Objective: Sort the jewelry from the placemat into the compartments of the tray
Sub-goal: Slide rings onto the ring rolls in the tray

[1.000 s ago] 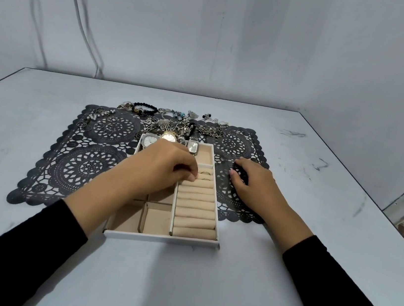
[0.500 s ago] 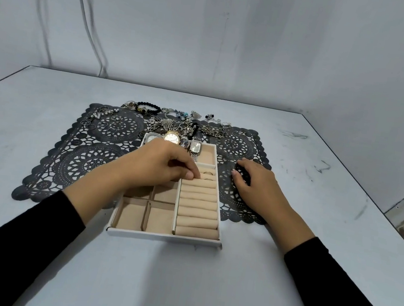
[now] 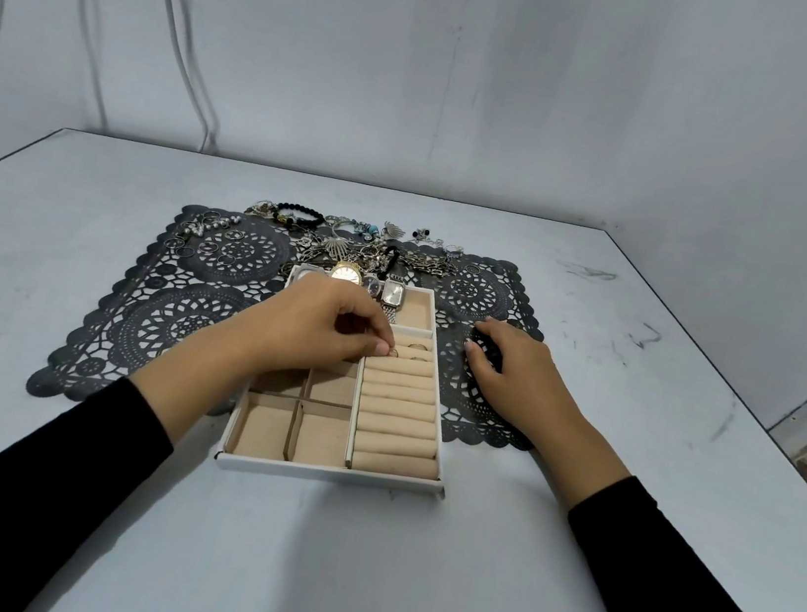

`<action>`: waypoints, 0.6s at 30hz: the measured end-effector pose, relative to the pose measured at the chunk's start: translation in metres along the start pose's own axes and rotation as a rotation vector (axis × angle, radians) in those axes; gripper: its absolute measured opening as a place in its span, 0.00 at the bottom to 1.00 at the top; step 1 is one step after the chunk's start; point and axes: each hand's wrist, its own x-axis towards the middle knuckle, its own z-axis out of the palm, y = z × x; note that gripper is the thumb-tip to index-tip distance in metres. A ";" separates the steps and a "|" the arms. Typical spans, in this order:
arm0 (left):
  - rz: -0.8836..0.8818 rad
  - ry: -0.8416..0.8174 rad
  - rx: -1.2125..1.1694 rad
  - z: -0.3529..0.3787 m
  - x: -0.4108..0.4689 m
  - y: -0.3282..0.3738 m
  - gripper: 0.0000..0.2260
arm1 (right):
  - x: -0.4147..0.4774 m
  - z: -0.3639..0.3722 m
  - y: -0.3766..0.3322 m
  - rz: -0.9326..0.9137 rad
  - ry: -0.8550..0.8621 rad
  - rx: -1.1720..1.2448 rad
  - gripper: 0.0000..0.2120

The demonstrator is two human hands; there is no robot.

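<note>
Jewelry (image 3: 348, 241) is lying heaped along the placemat's (image 3: 214, 310) far edge. Left hand (image 3: 321, 325), fingers curled, is pinching a ring (image 3: 393, 352) at the tray's (image 3: 331, 474) far ring rolls, with watches (image 3: 346, 273) sitting at the tray's far end. Right hand (image 3: 512, 367) is resting loosely curved on the placemat just beside the tray, holding nothing.

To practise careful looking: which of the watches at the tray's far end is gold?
The round-faced watch just beyond the left hand; the rectangular watch to its right is silver.
</note>
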 end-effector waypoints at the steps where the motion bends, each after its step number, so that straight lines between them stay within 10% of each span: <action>1: 0.001 0.003 -0.002 0.000 0.000 0.001 0.04 | 0.000 0.000 0.000 0.000 0.000 -0.001 0.16; 18: -0.003 -0.027 -0.047 -0.002 0.001 -0.001 0.04 | 0.000 0.001 0.001 0.002 0.004 0.001 0.17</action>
